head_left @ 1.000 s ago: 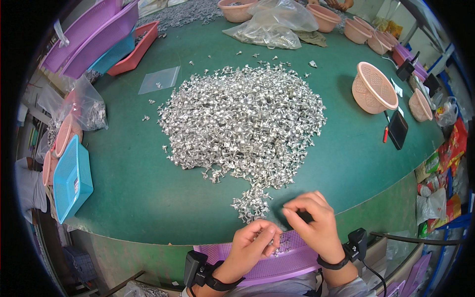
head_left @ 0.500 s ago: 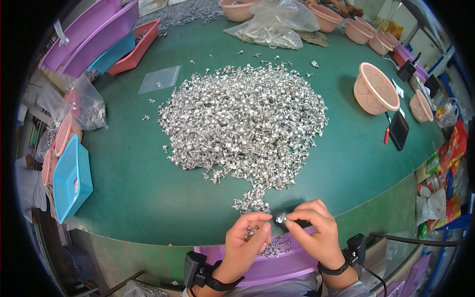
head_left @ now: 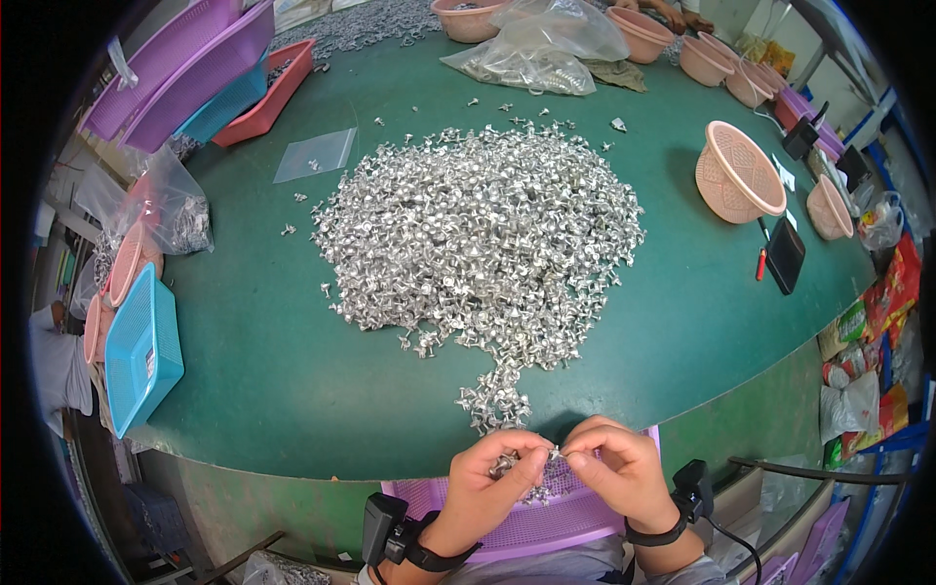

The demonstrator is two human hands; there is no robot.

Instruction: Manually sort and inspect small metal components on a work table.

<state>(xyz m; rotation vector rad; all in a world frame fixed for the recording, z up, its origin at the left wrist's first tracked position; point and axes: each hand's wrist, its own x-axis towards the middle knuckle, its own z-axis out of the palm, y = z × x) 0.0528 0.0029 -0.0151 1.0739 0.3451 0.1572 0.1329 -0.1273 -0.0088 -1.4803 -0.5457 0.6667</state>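
Observation:
My right hand (head_left: 624,470) pinches a small shiny metal fastener (head_left: 555,453) between thumb and fingertips. Close beside it, the fingers of my left hand (head_left: 486,487) curl around several more metal fasteners (head_left: 503,464), and its fingertips meet the pinched piece. Below both hands lies a purple mesh basket (head_left: 526,534) with some of the same pieces inside. A large heap of silvery fasteners (head_left: 478,234) covers the middle of the green table, and a narrow trail of them (head_left: 497,395) runs from it toward my hands.
At the right stand a peach basket (head_left: 739,174), a black flat device (head_left: 785,255) and a red-handled tool (head_left: 761,263). A blue basket (head_left: 146,351) sits at the left edge. A clear plastic bag (head_left: 546,49) lies at the back, near another person's hands (head_left: 673,15).
My hands have come together, the right moving slightly down and left, so the pinched fastener is now at my left fingertips. Beyond that, the view has barely shifted.

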